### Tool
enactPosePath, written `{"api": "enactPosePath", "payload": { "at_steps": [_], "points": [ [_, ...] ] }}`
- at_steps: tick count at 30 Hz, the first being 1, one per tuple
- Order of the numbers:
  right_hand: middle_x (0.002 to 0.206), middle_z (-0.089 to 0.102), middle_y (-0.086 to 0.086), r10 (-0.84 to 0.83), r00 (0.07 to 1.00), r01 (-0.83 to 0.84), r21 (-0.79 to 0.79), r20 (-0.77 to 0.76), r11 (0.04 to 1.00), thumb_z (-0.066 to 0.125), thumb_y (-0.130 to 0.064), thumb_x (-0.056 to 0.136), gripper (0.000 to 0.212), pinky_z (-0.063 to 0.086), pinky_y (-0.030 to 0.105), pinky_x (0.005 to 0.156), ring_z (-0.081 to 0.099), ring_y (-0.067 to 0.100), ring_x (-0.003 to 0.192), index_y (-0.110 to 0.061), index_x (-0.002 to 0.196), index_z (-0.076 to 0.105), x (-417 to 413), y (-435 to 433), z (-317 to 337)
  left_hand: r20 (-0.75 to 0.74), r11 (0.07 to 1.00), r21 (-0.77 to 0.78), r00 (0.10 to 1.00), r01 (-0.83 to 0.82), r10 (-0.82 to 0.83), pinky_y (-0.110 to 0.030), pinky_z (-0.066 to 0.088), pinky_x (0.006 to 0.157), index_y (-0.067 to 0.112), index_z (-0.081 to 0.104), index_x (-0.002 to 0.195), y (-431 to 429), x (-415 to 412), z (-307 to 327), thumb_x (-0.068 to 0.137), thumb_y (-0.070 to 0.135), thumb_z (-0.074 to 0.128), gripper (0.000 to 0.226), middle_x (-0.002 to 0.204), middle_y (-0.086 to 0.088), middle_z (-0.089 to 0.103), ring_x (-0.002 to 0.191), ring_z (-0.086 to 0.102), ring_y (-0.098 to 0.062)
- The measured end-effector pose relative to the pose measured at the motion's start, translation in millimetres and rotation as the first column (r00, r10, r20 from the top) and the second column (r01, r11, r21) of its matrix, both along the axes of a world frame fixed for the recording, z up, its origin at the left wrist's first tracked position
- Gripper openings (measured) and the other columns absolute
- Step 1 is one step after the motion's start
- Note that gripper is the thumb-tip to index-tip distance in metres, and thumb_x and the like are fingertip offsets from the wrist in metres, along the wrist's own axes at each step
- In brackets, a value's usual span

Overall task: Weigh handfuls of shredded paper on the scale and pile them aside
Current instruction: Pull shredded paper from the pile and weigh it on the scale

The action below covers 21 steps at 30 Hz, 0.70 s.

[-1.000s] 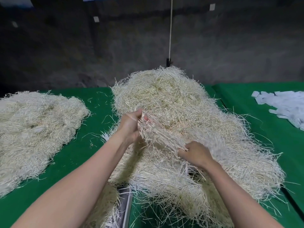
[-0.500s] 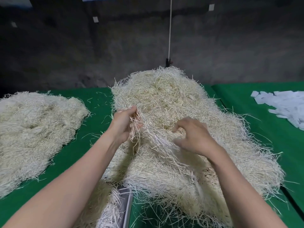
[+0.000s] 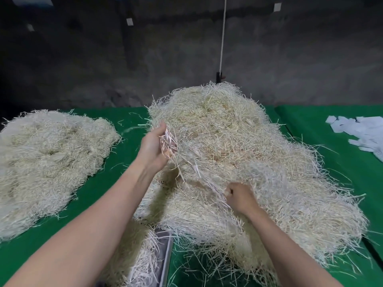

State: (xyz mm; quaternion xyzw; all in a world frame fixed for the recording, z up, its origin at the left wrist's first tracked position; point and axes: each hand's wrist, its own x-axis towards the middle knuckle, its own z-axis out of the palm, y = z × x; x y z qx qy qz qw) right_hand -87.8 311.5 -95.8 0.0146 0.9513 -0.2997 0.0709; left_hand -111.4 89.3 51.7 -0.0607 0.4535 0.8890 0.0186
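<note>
**A:** Both hands are into the big heap (image 3: 244, 146) of shredded paper, which sits mid-table right in front of the person. The left hand (image 3: 154, 146) is up at the heap's left flank, fingers curled round a tuft, palm turned toward the paper.

**B:** And the right hand (image 3: 238, 196) is lower and nearer, knuckles up, balled tight on the other end. A hank of strands (image 3: 199, 172) stretches between the two hands over the heap's near slope.

**A:** Which way does it run?

**B:** Diagonally. It's high and far at the left hand, then drops down and to the right into the right fist. The heap itself runs from the far middle toward the near right corner, loose ends bristling out all round.

**A:** What's around it?

**B:** A side pile (image 3: 51, 158) of the same paper lies well apart on the left, with bare green cloth (image 3: 99, 187) between. At the near edge, the scale (image 3: 164, 253) shows only a strip of grey metal. Shreds cover its top, the left forearm crosses in front of it, and the heap's near skirt spills against it. I can't make out any display.

**A:** And off to the right?

**B:** White slips (image 3: 366, 131) are scattered on the cloth, well clear of the hands. Behind the heap a white cord (image 3: 223, 34) hangs straight down before a dark wall (image 3: 83, 59).
</note>
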Motion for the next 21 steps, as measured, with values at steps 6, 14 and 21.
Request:
{"api": "enactPosePath", "payload": {
  "at_steps": [6, 14, 21],
  "points": [
    [0.123, 0.059, 0.013, -0.081, 0.988, 0.039, 0.291, 0.134, 0.956, 0.048, -0.006, 0.091, 0.031, 0.044, 0.032, 0.096, 0.056, 0.025, 0.109, -0.006, 0.121, 0.054, 11, 43, -16, 0.019, 0.994, 0.054, 0.996, -0.092, 0.091, -0.024, 0.044, 0.053, 0.007, 0.049, 0.124, -2, -1, -2, 0.096, 0.019, 0.05, 0.031, 0.066, -0.003, 0.066, 0.057, 0.053, -0.012],
    [0.088, 0.061, -0.01, 0.094, 0.965, -0.055, 0.162, -0.246, 0.985, 0.055, -0.008, 0.088, 0.018, 0.044, 0.012, 0.059, 0.056, 0.002, 0.068, -0.018, 0.102, 0.061, 22, 0, 74, -0.041, 0.995, -0.079, 0.998, -0.052, 0.049, -0.031, 0.044, 0.098, 0.005, 0.053, 0.121, 8, 1, -9, 0.094, 0.019, 0.052, 0.031, 0.116, -0.003, 0.065, 0.103, 0.065, -0.016],
    [0.096, 0.058, 0.005, 0.283, 0.946, -0.319, -0.29, -0.158, 0.903, 0.043, -0.021, 0.099, 0.028, 0.038, 0.007, 0.045, 0.049, 0.006, 0.055, -0.005, 0.12, 0.054, 4, -85, 80, -0.037, 0.988, 0.072, 0.99, 0.138, -0.136, -0.027, 0.045, 0.065, 0.006, 0.055, 0.088, 19, 12, 5, 0.094, 0.012, 0.049, 0.011, 0.071, -0.004, 0.059, 0.06, 0.053, -0.013]
  ]
}}
